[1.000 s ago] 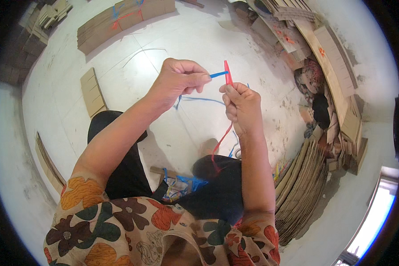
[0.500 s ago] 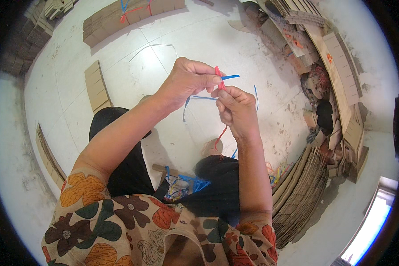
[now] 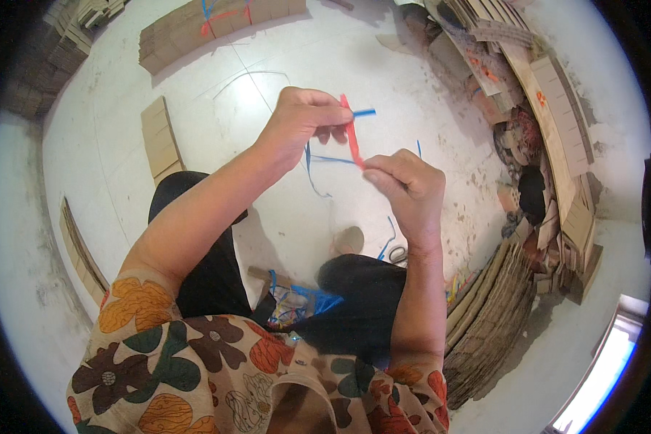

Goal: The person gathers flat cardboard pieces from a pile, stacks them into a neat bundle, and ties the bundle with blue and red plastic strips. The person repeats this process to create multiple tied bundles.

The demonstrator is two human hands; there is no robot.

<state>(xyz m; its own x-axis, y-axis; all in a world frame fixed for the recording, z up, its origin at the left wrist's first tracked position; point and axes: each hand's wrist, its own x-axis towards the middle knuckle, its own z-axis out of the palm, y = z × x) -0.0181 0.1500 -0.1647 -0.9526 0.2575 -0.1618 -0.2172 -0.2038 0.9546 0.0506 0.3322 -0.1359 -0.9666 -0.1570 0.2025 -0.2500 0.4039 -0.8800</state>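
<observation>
A short red plastic ribbon (image 3: pixel 353 139) stretches between my two hands. Thumb and fingers of my left hand (image 3: pixel 307 119) pinch its upper part, together with a blue strap (image 3: pixel 364 113) whose end pokes out to the right. My right hand (image 3: pixel 409 184) is closed on the ribbon's lower end between thumb and forefinger. Below the left hand, more blue strap hangs down, and a length of it (image 3: pixel 333 159) runs across toward the right hand. How the ribbon and strap meet is hidden by the left fingertips.
A bundle of brown cardboard (image 3: pixel 220 32) tied with red and blue ribbon lies ahead on the floor. Scissors (image 3: pixel 398 254) and a blue scrap (image 3: pixel 388 242) lie by my right knee. Cardboard stacks (image 3: pixel 492 318) line the right wall. Blue strips (image 3: pixel 315 300) are between my legs.
My right hand has drawn away down and to the right, pulling the red ribbon out longer between the hands. The left hand has shifted slightly up and left. The scissors have come into sight.
</observation>
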